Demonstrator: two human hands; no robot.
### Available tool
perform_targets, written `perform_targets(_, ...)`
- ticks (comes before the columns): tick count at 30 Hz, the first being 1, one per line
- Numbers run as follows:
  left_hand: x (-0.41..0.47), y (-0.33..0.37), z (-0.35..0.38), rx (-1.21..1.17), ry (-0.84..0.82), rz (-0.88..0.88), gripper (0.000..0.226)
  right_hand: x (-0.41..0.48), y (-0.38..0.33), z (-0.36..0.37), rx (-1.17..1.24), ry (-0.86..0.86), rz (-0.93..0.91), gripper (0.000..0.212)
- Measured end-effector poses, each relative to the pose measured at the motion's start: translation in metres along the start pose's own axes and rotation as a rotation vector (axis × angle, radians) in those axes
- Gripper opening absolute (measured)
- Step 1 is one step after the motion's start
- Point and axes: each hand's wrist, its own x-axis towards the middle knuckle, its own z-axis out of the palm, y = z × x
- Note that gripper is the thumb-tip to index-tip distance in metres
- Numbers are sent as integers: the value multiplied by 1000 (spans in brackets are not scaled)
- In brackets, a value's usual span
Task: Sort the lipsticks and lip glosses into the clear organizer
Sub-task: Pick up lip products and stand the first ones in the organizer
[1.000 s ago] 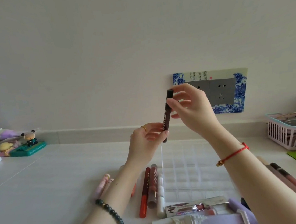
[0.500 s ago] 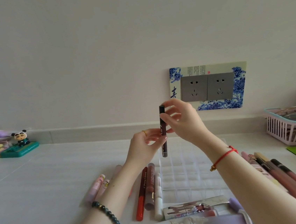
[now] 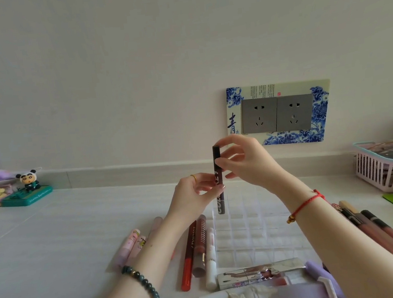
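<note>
Dark lip gloss tube [image 3: 219, 180] now upright, lowered; both hands, left hand [image 3: 196, 195] and right hand [image 3: 247, 161], pinch it above clear organizer [image 3: 254, 225]'s far-left slot.

The tube [image 3: 218, 179] is dark brownish-black with white lettering. The organizer [image 3: 254, 227] is totally see-through. Red string bracelet [image 3: 304, 206] on one wrist, dark green beads [image 3: 144, 281] on the other, plus a gold ring [image 3: 194, 177]. Socket frame [image 3: 320, 111] has blue-and-white floral print around grey outlets. Pink slatted basket [image 3: 384, 172], teal stand [image 3: 27, 197], red-orange pencil [image 3: 187, 259].
</note>
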Motion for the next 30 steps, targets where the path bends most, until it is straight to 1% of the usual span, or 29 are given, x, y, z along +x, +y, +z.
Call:
perform_targets(9,0,4,2,33,-14,37,13,1,0,-4,-39,-26,-8,25)
perform_targets(22,0,2,0,24,4,34,11,1,-2,0,-64,-22,-31,26)
perform_targets(30,2,-3,-1,41,-16,32,10,1,-3,-1,-88,-34,-22,27)
